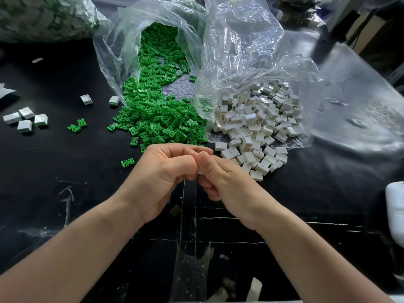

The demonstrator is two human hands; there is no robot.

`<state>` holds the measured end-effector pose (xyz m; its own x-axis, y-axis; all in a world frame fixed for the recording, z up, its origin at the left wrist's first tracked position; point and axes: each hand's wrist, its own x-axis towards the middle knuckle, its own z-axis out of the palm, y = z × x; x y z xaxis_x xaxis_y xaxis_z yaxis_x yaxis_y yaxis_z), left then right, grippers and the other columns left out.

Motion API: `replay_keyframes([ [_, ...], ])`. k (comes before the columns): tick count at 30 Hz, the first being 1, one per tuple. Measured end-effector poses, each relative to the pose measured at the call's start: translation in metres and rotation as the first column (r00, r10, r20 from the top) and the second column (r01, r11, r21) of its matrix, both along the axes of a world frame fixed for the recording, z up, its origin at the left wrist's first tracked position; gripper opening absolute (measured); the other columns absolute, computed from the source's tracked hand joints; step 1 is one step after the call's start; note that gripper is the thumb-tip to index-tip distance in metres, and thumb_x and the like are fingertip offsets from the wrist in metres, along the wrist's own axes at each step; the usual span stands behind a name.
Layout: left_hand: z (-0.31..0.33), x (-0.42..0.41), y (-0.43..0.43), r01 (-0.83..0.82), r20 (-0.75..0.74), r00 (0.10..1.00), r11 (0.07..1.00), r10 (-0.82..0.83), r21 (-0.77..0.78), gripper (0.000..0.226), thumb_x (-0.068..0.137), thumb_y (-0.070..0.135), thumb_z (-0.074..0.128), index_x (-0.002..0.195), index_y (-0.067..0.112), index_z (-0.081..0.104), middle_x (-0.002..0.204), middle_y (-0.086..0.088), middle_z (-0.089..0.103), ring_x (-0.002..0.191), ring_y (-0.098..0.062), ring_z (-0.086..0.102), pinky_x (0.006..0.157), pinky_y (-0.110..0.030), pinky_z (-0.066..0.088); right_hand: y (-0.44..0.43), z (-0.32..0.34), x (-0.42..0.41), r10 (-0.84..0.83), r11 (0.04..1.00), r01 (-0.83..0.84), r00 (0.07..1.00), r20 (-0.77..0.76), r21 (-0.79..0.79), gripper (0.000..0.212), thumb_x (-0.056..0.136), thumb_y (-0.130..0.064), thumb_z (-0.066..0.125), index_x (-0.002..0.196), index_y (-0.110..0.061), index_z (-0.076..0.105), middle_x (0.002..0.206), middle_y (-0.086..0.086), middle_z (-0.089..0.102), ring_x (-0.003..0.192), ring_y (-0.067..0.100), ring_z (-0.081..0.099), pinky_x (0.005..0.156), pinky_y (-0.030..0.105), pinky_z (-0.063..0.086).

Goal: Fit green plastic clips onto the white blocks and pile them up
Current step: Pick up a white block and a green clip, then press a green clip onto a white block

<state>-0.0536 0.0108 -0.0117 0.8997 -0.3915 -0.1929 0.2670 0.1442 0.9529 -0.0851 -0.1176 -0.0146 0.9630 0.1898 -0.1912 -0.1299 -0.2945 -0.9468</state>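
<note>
Green clips (153, 114) spill in a heap too many to count from the mouth of a clear bag (122, 47) onto the black table (65, 182). Just to the right, touching that heap, lies a second heap of white blocks (255, 125), likewise past counting, half under a second clear bag (240, 40). A third bag (43, 16), blurred, sits at the far left corner.

Three clips lie apart from the heap: a pair (77, 125) touching each other on the left, and a single clip (127, 162) just beside the left hand (166, 171). Six blocks lie apart on the left: a cluster of four (25, 119) close together, and two more (86, 99) nearer the clip bag, each on its own.

Left hand and right hand (225, 182) meet near the table's middle, in front of both heaps. All fingers are curled, thumbs pressed tip to tip, and together they pinch a small white piece (200, 172), of which only a sliver shows; whether a clip is in it I cannot tell
</note>
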Motion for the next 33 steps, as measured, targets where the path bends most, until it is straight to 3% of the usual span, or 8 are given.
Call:
replay_keyframes([
  [8,0.009,0.0,0.005,0.061,0.022,0.998,0.998,-0.061,-0.001,0.015,0.053,0.01,0.068,0.067,0.005,0.072,0.059,-0.016,0.058,0.057,-0.027,0.049,0.062,-0.029,0.046,-0.01,0.007,0.003,0.045,0.969,0.004,0.981,-0.189,0.248,0.065,0.08,-0.063,0.029,0.073,-0.011,0.066,0.048,-0.006,0.042,0.044,0.007,0.033,0.043,0.016,0.028],
  [14,0.011,-0.003,0.013,0.424,0.153,0.866,0.862,-0.475,0.278,0.009,0.07,0.012,0.072,0.077,0.016,0.074,0.06,-0.001,0.067,0.049,-0.006,0.057,0.044,-0.016,0.043,-0.05,0.012,0.013,-0.305,0.935,0.325,0.941,0.149,-0.142,0.045,0.076,-0.059,0.051,0.069,-0.018,0.068,0.05,-0.01,0.052,0.046,-0.001,0.043,0.054,0.019,0.036],
  [17,0.001,-0.014,0.002,0.514,0.155,0.722,0.674,-0.674,0.531,0.007,0.073,0.01,0.075,0.074,0.017,0.072,0.063,0.002,0.068,0.052,0.0,0.055,0.051,-0.012,0.042,-0.054,0.005,0.017,-0.229,0.848,0.319,0.941,0.25,-0.424,0.018,0.078,-0.034,0.068,0.086,-0.019,0.07,0.065,-0.009,0.054,0.057,0.002,0.046,0.06,0.021,0.038],
  [19,-0.003,-0.018,-0.003,0.47,0.17,0.681,0.604,-0.712,0.644,0.005,0.072,0.019,0.076,0.075,0.02,0.072,0.07,0.008,0.068,0.057,0.005,0.056,0.054,-0.006,0.038,-0.051,0.001,0.016,-0.11,0.79,0.235,0.963,0.246,-0.566,0.025,0.075,-0.031,0.071,0.098,-0.022,0.069,0.075,-0.011,0.051,0.066,0.002,0.046,0.062,0.019,0.031],
  [23,-0.001,-0.01,0.002,0.309,0.233,0.802,0.716,-0.55,0.626,0.005,0.072,0.025,0.075,0.075,0.024,0.072,0.064,0.013,0.066,0.055,0.008,0.055,0.053,-0.006,0.039,-0.045,-0.003,0.018,-0.004,0.679,0.151,0.979,0.202,-0.719,0.039,0.077,-0.032,0.07,0.115,-0.028,0.061,0.096,-0.01,0.042,0.098,0.012,0.048,0.076,0.02,0.029],
  [26,-0.002,-0.002,0.004,0.12,0.267,0.91,0.817,-0.318,0.565,0.003,0.073,0.023,0.073,0.076,0.024,0.071,0.062,0.008,0.067,0.053,0.003,0.056,0.052,-0.011,0.044,-0.046,-0.004,0.018,0.005,0.671,0.154,0.977,0.212,-0.725,0.029,0.077,-0.031,0.07,0.105,-0.026,0.063,0.095,-0.01,0.043,0.094,0.012,0.047,0.074,0.023,0.031],
  [29,-0.002,0.003,0.003,-0.034,0.213,0.974,0.888,-0.072,0.459,0.009,0.076,0.022,0.07,0.083,0.022,0.066,0.062,0.005,0.062,0.048,-0.004,0.055,0.041,-0.016,0.042,-0.043,-0.002,0.017,-0.018,0.782,0.22,0.943,0.331,-0.583,0.022,0.072,-0.031,0.074,0.09,-0.028,0.063,0.086,-0.014,0.048,0.075,0.001,0.045,0.067,0.016,0.033],
  [33,0.002,0.002,0.002,0.034,0.021,0.999,0.959,-0.042,0.28,0.019,0.073,0.018,0.067,0.09,0.01,0.065,0.069,-0.008,0.07,0.057,-0.011,0.065,0.051,-0.02,0.054,-0.024,-0.002,0.012,0.027,0.897,0.182,0.887,0.461,-0.402,0.024,0.068,-0.02,0.078,0.09,-0.023,0.068,0.079,-0.011,0.056,0.069,0.003,0.05,0.064,0.012,0.04],
])
